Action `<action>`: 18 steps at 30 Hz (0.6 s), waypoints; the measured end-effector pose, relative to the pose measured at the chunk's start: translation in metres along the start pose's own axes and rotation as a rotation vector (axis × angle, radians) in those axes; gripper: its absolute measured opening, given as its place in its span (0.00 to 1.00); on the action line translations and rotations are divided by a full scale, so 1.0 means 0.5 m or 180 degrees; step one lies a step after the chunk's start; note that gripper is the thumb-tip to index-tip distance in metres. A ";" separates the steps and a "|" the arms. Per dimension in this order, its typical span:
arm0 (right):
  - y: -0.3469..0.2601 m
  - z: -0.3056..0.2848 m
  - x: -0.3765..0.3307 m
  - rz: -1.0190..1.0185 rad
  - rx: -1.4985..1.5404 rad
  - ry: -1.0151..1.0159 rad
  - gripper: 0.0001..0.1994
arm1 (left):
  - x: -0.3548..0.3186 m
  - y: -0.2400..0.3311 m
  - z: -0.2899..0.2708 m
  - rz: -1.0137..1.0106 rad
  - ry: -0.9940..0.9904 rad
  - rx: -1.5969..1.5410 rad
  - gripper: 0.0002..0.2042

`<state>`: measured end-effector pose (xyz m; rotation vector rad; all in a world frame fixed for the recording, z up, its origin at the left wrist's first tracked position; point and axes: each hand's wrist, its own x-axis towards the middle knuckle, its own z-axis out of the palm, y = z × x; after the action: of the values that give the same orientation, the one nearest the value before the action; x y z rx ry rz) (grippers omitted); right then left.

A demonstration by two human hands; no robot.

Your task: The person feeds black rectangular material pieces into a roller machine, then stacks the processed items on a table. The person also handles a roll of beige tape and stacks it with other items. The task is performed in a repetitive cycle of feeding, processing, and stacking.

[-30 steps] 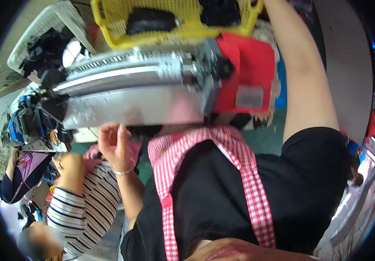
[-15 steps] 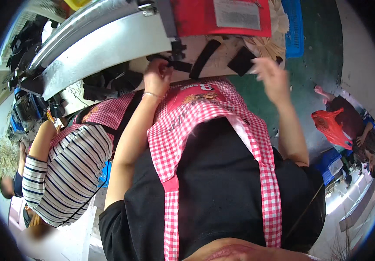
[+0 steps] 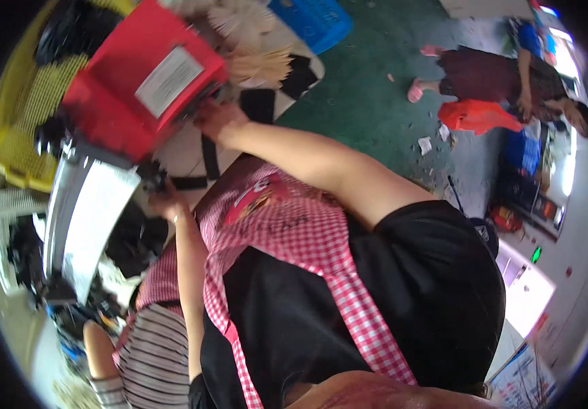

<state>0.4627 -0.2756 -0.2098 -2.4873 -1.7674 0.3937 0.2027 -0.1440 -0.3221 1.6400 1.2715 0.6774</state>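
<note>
A red machine [image 3: 147, 75] with a pale label stands on the pale worktable [image 3: 286, 37]. My right hand [image 3: 220, 123] reaches to its lower right edge, its fingertips blurred and partly hidden there. At the machine's dark fitting, my left hand [image 3: 168, 202] is smeared by motion, so what its fingers hold does not show. Beside the left hand lies a narrow black strip [image 3: 190, 183]. Another black strip [image 3: 209, 154] runs below my right hand, and a wider black piece [image 3: 257, 105] lies just past that hand.
Bundles of cream pieces [image 3: 260, 65] and more black pieces [image 3: 300, 76] lie farther along the table. A blue basket [image 3: 316, 24] stands beyond. A yellow basket [image 3: 25, 129] is at far left. A striped-shirted co-worker [image 3: 154, 358] is close on my left; another person [image 3: 485, 75] holds a red bag.
My view has swung to the right. My right hand has moved from beside the table to the red machine. My left hand stays near the dark fitting.
</note>
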 end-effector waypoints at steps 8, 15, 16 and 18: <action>0.032 0.041 -0.002 -0.0349 0.0100 0.0390 0.11 | -0.074 0.136 -0.055 0.0586 -0.1114 -0.1082 0.10; -0.118 -0.209 -0.069 -0.2280 0.0891 0.0707 0.06 | -0.056 0.372 -0.143 0.0876 -0.1311 0.0606 0.10; -0.154 -0.235 -0.058 -0.2441 0.1123 0.0898 0.05 | -0.040 0.387 -0.162 0.0809 -0.1687 0.0833 0.11; -0.219 -0.276 -0.026 -0.2280 0.1328 0.0960 0.07 | -0.039 0.385 -0.202 0.1161 -0.2064 0.0103 0.12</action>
<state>0.3915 -0.2378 -0.0527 -1.4287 -2.0199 0.2691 0.1949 -0.1368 -0.1043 1.9248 0.5266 0.2843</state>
